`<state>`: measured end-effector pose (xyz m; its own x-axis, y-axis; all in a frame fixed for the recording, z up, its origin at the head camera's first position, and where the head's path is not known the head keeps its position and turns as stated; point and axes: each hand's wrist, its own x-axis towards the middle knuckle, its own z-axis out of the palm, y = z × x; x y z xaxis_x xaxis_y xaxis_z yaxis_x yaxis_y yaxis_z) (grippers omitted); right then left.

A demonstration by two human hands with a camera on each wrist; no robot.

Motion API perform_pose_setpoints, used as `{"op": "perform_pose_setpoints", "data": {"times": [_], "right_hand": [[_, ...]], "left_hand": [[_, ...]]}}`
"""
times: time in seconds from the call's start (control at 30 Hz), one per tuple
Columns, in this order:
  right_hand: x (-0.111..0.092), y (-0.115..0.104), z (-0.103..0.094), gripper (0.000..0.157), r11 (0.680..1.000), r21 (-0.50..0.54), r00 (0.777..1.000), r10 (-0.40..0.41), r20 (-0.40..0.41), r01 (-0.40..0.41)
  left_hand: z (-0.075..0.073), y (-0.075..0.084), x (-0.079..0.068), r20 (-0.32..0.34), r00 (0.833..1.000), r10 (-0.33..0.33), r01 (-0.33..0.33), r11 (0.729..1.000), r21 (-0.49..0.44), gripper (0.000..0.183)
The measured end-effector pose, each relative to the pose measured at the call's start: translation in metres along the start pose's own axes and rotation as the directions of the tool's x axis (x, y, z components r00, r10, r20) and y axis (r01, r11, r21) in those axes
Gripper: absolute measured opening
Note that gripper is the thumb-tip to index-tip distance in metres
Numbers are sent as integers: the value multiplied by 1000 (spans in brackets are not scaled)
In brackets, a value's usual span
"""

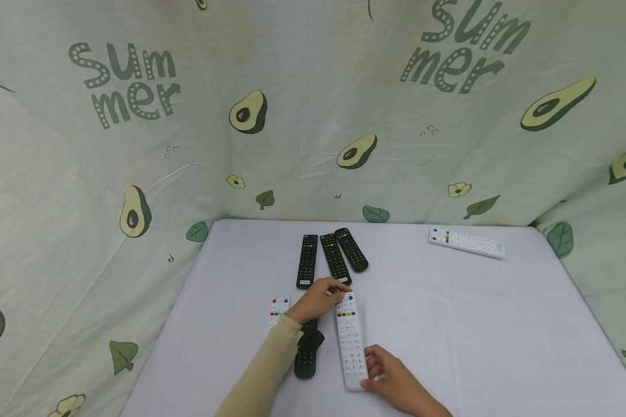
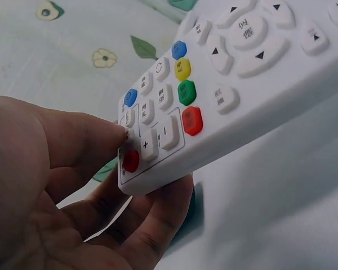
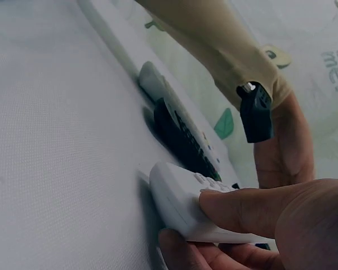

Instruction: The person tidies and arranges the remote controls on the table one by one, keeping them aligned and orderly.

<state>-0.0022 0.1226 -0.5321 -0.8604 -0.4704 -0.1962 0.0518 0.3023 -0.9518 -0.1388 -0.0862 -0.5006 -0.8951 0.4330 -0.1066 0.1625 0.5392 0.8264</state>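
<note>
A long white remote (image 1: 350, 341) with coloured buttons lies lengthwise on the white table (image 1: 475, 324), held at both ends. My left hand (image 1: 335, 296) grips its far end. In the left wrist view the thumb (image 2: 96, 135) presses the keys near the red button of the remote (image 2: 225, 84), the fingers (image 2: 158, 225) curl beneath, and that end is lifted off the table. My right hand (image 1: 373, 368) pinches the near end. In the right wrist view its thumb (image 3: 253, 209) lies on top of the remote (image 3: 177, 202) and a finger is under it.
Three black remotes (image 1: 335, 258) lie side by side at the back centre. Another white remote (image 1: 466, 242) sits far right. Under my left forearm lie a black remote (image 1: 305, 354) and a partly hidden white remote (image 1: 278, 310). Avocado-print cloth (image 1: 135, 145) walls the table.
</note>
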Motion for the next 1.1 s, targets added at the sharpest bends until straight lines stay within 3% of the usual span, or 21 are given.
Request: {"op": "perform_pose_setpoints", "data": {"times": [0.17,0.4,0.67,1.1], "right_hand": [[3,-2,4,57,999,-35,1000,11,-4,-11],[8,-2,12,63,997,-69,999,-34,2,34],[12,-12,20,90,998,-40,999,48,17,-48],[13,-14,24,92,997,-74,1000,15,19,-14]], "left_hand": [[0,-3,-2,0,1000,-6,6,999,33,19],[0,-7,-1,6,1000,-26,26,998,50,18],[4,-9,1,18,998,-66,63,992,107,18],[5,-11,3,62,992,-107,96,983,157,18]]}}
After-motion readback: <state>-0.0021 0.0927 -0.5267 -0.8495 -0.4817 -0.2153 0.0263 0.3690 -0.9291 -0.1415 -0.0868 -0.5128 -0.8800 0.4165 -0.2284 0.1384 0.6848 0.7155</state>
